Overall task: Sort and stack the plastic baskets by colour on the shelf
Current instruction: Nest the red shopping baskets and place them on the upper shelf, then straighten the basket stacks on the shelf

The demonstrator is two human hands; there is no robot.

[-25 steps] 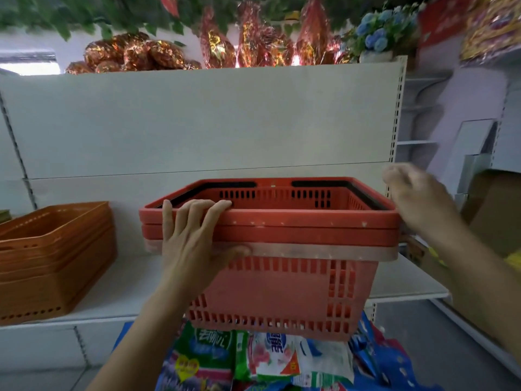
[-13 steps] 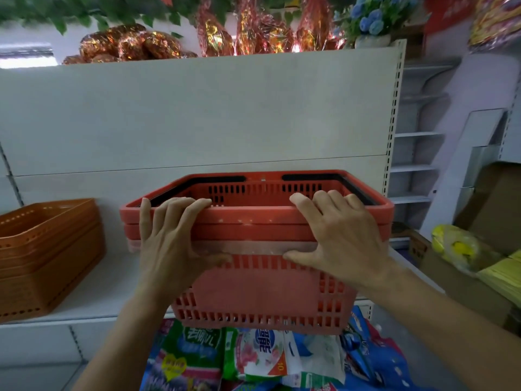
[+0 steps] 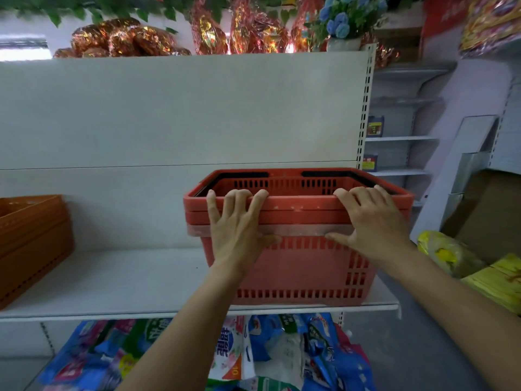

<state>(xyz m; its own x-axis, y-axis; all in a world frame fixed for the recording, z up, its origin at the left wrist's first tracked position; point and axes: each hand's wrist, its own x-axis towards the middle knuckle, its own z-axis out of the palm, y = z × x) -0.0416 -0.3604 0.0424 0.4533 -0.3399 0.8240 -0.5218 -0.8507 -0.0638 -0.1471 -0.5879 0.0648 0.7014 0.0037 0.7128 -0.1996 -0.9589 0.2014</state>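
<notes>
A stack of red plastic baskets (image 3: 304, 266) with black handles rests on the right end of the white shelf (image 3: 135, 280). My left hand (image 3: 238, 230) grips the near rim on its left part, fingers over the top edge and thumb under the lip. Further right, my right hand (image 3: 369, 224) holds the same rim in the same way. At the shelf's far left stands a stack of orange baskets (image 3: 31, 244), partly cut off by the frame edge.
Bare shelf surface lies between the two stacks. Colourful packets (image 3: 282, 354) fill the level below. Foil-wrapped goods (image 3: 124, 38) and blue flowers (image 3: 342, 21) sit above the back panel. A cardboard box (image 3: 490, 215) and yellow bags (image 3: 448, 252) are to the right.
My right hand came from the basket's right side onto the near rim. The red stack has moved onto the shelf's right end and now rests there, held by both hands.
</notes>
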